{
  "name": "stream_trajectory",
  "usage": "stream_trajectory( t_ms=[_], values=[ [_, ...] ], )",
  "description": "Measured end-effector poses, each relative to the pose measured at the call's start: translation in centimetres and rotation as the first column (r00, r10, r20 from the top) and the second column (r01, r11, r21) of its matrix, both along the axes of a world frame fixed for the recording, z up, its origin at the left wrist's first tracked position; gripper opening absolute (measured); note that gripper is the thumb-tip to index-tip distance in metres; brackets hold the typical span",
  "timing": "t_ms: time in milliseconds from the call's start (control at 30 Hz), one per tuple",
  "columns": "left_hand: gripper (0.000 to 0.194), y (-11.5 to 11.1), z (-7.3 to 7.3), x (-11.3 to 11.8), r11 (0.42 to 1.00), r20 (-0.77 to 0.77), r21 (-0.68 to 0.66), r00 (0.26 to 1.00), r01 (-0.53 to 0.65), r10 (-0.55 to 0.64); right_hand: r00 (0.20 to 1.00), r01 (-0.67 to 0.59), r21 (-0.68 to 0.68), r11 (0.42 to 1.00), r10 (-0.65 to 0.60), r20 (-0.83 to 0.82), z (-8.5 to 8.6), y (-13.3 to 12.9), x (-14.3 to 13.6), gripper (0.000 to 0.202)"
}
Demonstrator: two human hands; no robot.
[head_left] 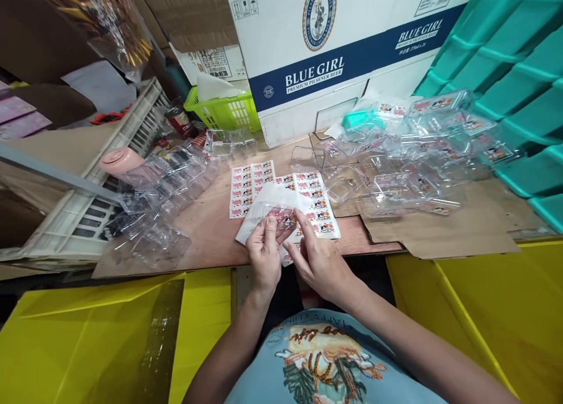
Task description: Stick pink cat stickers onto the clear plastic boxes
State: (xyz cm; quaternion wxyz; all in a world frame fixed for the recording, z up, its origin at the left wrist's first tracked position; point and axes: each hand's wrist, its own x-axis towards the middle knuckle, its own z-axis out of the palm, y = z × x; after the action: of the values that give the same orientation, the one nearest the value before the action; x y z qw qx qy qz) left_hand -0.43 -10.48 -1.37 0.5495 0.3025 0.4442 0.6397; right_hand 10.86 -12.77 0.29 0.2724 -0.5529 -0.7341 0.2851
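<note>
Holding a clear plastic container (276, 215) over the sticker sheets (281, 196) on the wooden tabletop (211, 228), your left hand (263, 254) has its fingers pinched on the near edge. Your right hand (317, 258) presses a fingertip on the sticker there, other fingers loosely curled. Labelled containers (422, 152) are piled to the right.

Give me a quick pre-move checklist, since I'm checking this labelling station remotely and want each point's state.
1. Left hand grips the clear container: ok.
2. Right hand fingers on the sticker at the container: ok.
3. Sticker straight and fully pressed down: cannot tell.
4. Sticker sheets lie flat on the board, within reach: ok.
5. Unlabelled containers piled at left: ok.
6. Labelled containers piled at right, apart from the unlabelled ones: ok.
</note>
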Motion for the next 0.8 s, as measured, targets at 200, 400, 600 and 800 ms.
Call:
stream_trajectory(
  t_ms=[200, 400, 600, 800],
  values=[
    [0.027, 0.2, 0.5, -0.1, 1.000, 0.086, -0.014, 0.996, -0.023, 0.024, 0.968, 0.069, 0.078, 0.995, -0.086, 0.235, -0.4, -0.6, 0.7, 0.072],
    [0.021, 0.0, 0.6, 0.5, 0.996, 0.140, -0.037, 0.987, -0.081, 0.085, 0.904, -0.127, 0.120, 0.985, 0.065, 0.423, -0.7, -0.8, -1.2, 0.071],
    [0.017, -0.4, 2.0, 0.7, 0.997, 0.254, -0.066, 0.966, -0.029, 0.045, 0.834, -0.104, 0.142, 0.984, 0.008, 0.552, -1.0, -0.6, -1.9, 0.084],
    [0.023, -0.2, 3.1, -0.4, 1.000, 0.205, -0.010, 0.979, -0.008, 0.010, 0.857, -0.012, 0.115, 0.993, -0.049, 0.514, -1.8, -0.4, 1.0, 0.075]
  ],
)
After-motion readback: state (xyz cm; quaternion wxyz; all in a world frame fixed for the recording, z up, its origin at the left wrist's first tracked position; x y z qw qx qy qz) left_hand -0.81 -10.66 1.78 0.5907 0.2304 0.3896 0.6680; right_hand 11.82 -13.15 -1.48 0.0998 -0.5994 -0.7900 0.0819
